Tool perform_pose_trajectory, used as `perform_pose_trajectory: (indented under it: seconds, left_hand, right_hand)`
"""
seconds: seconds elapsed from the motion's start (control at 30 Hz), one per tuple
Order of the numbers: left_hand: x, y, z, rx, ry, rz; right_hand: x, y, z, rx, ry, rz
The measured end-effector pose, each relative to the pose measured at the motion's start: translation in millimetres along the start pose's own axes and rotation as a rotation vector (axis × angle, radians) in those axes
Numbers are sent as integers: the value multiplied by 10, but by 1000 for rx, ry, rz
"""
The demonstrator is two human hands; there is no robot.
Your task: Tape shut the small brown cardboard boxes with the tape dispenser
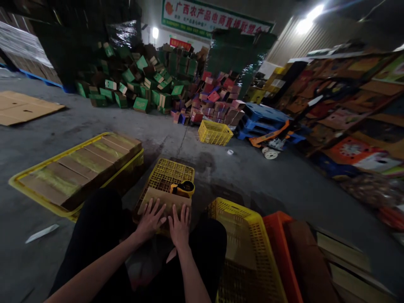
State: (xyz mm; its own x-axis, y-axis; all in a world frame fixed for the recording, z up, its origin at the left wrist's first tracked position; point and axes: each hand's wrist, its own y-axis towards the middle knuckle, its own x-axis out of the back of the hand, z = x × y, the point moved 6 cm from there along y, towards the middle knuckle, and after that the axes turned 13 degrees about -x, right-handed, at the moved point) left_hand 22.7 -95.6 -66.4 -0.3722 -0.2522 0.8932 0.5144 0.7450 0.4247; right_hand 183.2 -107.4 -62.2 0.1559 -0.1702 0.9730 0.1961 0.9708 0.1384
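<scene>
Both my hands lie flat on a small brown cardboard box [170, 196] between my knees. My left hand [150, 218] covers its left part, fingers spread. On its right part rests my right hand [179, 225], fingers stretched out too. The box sits on the near end of an upturned yellow plastic crate [172, 170]. Just beyond the box, a yellow and black tape dispenser [183, 188] lies on the crate. My palms and fingers hide much of the box's top.
To the left stands a yellow crate [31, 176] with several taped boxes [101, 151]. At right are another yellow crate [261, 235] holding cardboard and an orange crate [284, 252]. Ahead stand a yellow basket [215, 133], blue pallets [265, 115], a pallet jack [274, 136] and piled green boxes [142, 104].
</scene>
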Motion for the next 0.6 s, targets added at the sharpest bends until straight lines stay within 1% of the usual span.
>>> perform_pose_trajectory:
  seconds: [0.23, 0.4, 0.6]
  left_hand:
    - [-51, 42, -79, -28, -17, 54]
    - [-46, 55, -120, -18, -19, 57]
    - [-75, 53, -239, -37, -51, 55]
  right_hand:
    - [0, 1, 4, 6, -7, -2]
    - [15, -1, 11, 13, -25, -16]
    - [-28, 5, -10, 29, -37, -18]
